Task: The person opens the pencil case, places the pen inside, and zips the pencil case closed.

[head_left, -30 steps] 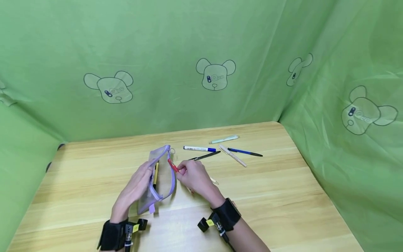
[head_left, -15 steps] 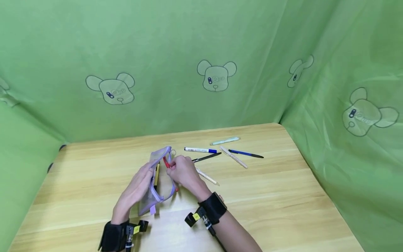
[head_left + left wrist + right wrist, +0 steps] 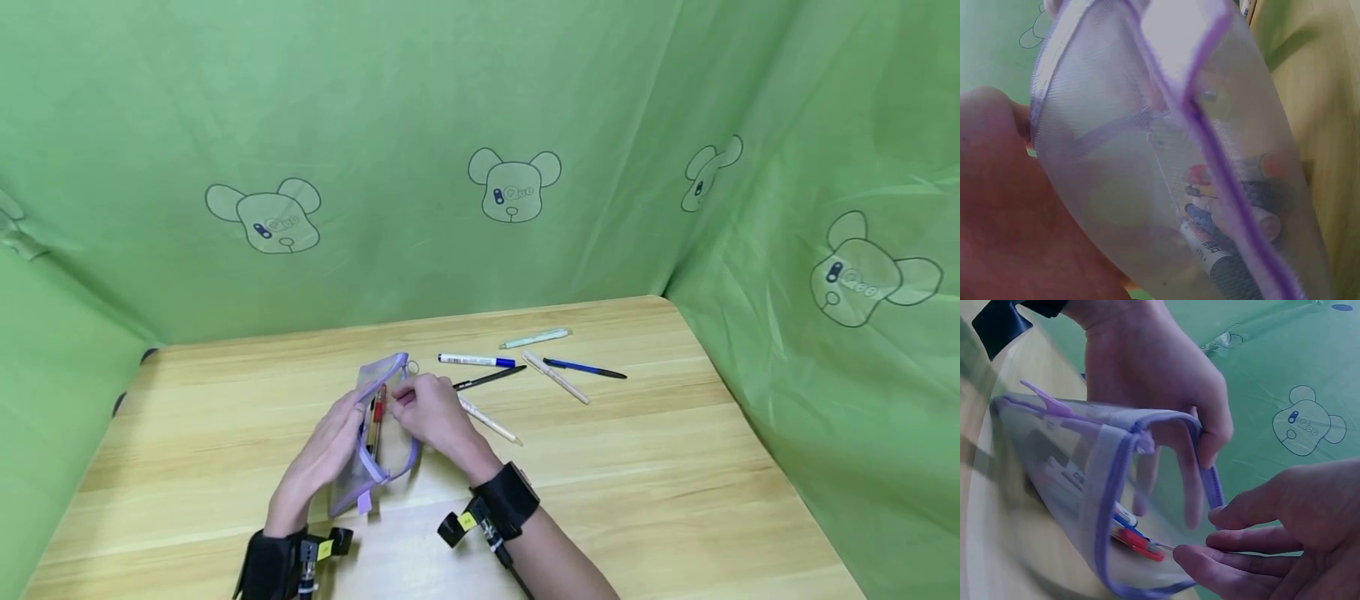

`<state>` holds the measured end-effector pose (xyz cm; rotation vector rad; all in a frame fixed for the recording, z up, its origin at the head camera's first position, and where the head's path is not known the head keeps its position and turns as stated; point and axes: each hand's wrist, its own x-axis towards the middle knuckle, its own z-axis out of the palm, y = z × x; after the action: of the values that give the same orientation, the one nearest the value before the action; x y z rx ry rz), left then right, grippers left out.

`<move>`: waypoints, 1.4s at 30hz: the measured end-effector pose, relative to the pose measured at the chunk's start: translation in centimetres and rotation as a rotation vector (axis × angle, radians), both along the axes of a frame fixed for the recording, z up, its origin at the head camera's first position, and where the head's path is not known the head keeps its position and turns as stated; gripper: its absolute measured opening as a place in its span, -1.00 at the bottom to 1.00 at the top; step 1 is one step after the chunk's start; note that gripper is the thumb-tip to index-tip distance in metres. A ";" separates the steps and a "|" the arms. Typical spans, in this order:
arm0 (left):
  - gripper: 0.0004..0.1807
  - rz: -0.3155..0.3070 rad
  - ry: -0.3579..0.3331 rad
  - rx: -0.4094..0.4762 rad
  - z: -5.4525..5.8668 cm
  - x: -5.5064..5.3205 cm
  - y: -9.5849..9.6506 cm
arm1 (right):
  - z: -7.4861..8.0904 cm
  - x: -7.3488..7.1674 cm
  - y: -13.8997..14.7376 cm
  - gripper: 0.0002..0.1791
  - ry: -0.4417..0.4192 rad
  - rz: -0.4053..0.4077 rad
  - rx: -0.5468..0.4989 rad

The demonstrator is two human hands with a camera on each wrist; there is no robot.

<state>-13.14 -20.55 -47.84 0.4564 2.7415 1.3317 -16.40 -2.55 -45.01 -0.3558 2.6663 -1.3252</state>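
Observation:
A translucent mesh pencil pouch (image 3: pixel 382 367) with purple zipper edging stands with its mouth gaping toward the right. My left hand (image 3: pixel 326 437) grips its left side, thumb over the zipper edge and fingers seen through the mesh in the right wrist view. Inside, a red pen (image 3: pixel 379 403) lies beside a yellow-and-black pen (image 3: pixel 371 439). Through the mesh, the left wrist view shows several pens and a white-labelled marker (image 3: pixel 1207 249). My right hand (image 3: pixel 435 415) is at the mouth, fingers loosely bent, apart from the red pen (image 3: pixel 1141 542); nothing shows in its grasp.
Right of the pouch lie a cream pen (image 3: pixel 491 420), a black pen (image 3: pixel 491 377), a white marker with blue cap (image 3: pixel 476 360), a mint pen (image 3: pixel 536 338), a pale pink pen (image 3: pixel 555 377) and a blue pen (image 3: pixel 585 367). Green curtain (image 3: pixel 390 250) surrounds the wooden table (image 3: pixel 637 483).
My right hand has carried the red pen leftward into the pouch and let it go there. The left hand has kept its hold on the pouch.

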 end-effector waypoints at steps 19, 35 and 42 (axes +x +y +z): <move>-0.47 0.011 0.002 -0.013 0.4 -0.4 0.0 | 0.8 -1.8 6.8 -0.79 0.240 -0.030 0.187; -0.49 -0.001 0.000 0.037 -0.3 0.2 -0.3 | -3.0 -5.6 15.5 -0.72 0.215 -0.234 0.245; -0.49 0.002 -0.002 0.040 -0.4 0.1 -0.3 | -4.0 -6.6 19.2 -0.72 0.249 -0.283 0.317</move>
<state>-13.05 -20.83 -48.21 0.4551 2.7186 1.3896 -23.04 16.67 -49.03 -0.1125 3.1692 -0.9417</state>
